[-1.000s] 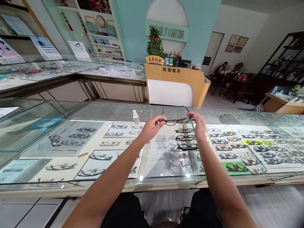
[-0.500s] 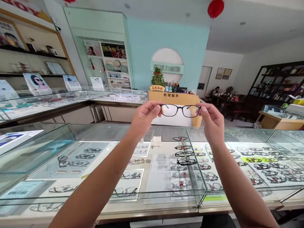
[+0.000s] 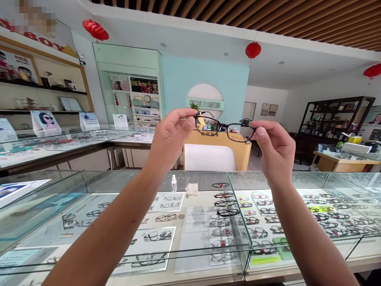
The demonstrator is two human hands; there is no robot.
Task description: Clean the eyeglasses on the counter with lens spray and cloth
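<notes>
Left hand [image 3: 171,137]: mine, pinched closed on one end of black glasses [image 3: 223,126]. Right hand [image 3: 276,147]: likewise, other end. Glasses aloft before wooden counter [image 3: 244,153]; level half-second ago, now tilted, right end lower; hold seemingly secure

There are two hands [image 3: 170,137], one pair of glasses [image 3: 222,125] held between them, one white bottle [image 3: 174,185] at 7 o'clock, one cloth [image 3: 192,190] at 6, three red lanterns [image 3: 253,50] at 11, 1 and 2, and four wall frames [image 3: 266,107] at 2.
</notes>
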